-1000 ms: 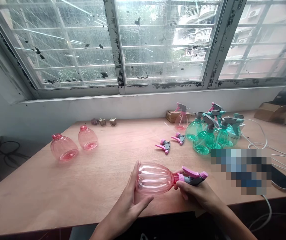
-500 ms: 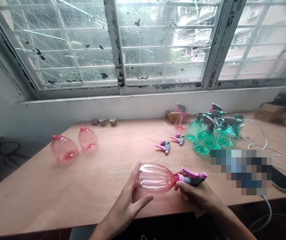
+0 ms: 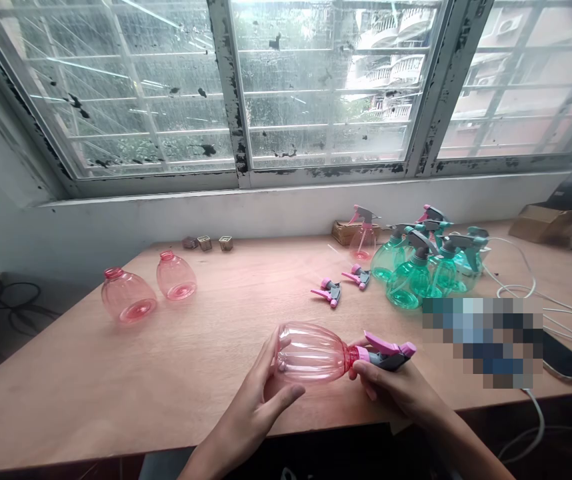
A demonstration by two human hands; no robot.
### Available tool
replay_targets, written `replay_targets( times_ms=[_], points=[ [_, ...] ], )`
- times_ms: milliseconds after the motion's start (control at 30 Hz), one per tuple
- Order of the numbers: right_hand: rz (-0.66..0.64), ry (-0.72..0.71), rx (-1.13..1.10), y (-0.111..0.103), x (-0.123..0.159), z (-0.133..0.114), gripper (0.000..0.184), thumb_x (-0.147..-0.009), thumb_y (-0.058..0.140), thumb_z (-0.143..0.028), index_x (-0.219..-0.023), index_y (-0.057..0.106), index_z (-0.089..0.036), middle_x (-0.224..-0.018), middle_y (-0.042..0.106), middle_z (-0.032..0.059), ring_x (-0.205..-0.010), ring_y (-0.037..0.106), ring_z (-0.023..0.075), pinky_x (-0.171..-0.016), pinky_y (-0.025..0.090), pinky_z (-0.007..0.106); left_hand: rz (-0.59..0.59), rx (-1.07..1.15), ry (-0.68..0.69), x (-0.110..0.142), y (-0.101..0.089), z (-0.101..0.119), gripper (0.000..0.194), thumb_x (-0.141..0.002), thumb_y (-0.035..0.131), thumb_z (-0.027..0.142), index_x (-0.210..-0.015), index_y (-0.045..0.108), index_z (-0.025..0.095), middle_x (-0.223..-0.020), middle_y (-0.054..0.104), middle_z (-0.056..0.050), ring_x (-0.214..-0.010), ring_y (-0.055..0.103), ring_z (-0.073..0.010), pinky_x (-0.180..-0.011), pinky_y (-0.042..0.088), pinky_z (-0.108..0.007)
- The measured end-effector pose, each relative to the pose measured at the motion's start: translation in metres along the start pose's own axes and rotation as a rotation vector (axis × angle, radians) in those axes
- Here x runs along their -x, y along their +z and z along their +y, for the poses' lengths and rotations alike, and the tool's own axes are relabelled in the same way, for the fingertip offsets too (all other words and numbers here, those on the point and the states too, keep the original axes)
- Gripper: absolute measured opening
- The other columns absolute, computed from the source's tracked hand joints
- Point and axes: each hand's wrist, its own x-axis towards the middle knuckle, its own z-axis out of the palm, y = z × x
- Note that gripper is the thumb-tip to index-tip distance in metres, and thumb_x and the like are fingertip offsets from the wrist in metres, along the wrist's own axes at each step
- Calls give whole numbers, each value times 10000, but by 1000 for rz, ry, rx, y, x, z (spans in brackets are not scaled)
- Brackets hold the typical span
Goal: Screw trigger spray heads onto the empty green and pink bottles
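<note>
A clear pink spray bottle (image 3: pixel 312 353) lies sideways between my hands, just above the table's near side. My left hand (image 3: pixel 260 393) cups its base, with fingers behind it and the thumb held apart below. At the neck, my right hand (image 3: pixel 399 387) pinches the pink collar of the grey and pink trigger sprayer (image 3: pixel 389 353), which sits on the bottle's mouth. Beyond the bottle, two loose trigger sprayers (image 3: pixel 329 293) lie on the table. Two pink bottles without sprayers (image 3: pixel 129 298) stand at the left.
Green spray bottles (image 3: pixel 409 283) cluster at the right, near a pink one with a sprayer (image 3: pixel 363 241). Small square blocks (image 3: pixel 205 244) sit by the wall. A phone (image 3: pixel 571 357), white cable (image 3: pixel 521 267) and cardboard box (image 3: pixel 541 223) occupy the right side of the table (image 3: pixel 206 373).
The bottle has turned or tilted very slightly, and the left fingers have shifted a little around its base. Otherwise the scene is the same.
</note>
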Motion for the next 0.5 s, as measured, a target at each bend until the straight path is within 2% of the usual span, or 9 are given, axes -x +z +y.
replay_targets(
  times_ms=[67, 200, 400, 500],
  points=[
    [-6, -6, 14, -1, -1, 1, 360, -874, 746, -472, -962, 664, -133, -573, 612, -21, -499, 479, 118, -531, 306, 278, 0, -26, 10, -1, -1, -2, 796, -941, 677, 416, -1592, 232, 309, -1676, 248, -11, -1549, 180, -291, -1291, 152, -428],
    [-12, -7, 7, -2, -2, 4, 364, -861, 754, -487, -951, 661, -147, -709, 679, 19, -508, 490, 111, -532, 321, 276, -17, 7, 43, 0, 0, -2, 787, -961, 650, 363, -1598, 190, 328, -1690, 196, 5, -1555, 154, -273, -1284, 183, -413],
    [-24, 6, 87, -2, -1, 0, 398, -866, 726, -535, -837, 699, -139, -552, 584, -16, -513, 471, 125, -543, 315, 284, -17, 104, -11, 2, 2, 3, 894, -936, 690, 408, -1613, 121, 274, -1688, 202, -42, -1548, 174, -293, -1281, 195, -419],
    [-24, 15, 124, -1, -1, -3, 410, -865, 720, -547, -816, 711, -140, -523, 567, -18, -506, 455, 127, -530, 300, 285, 1, 129, -26, 2, 2, 3, 827, -944, 665, 458, -1602, 197, 282, -1684, 219, -36, -1542, 193, -313, -1284, 180, -441]
  ],
)
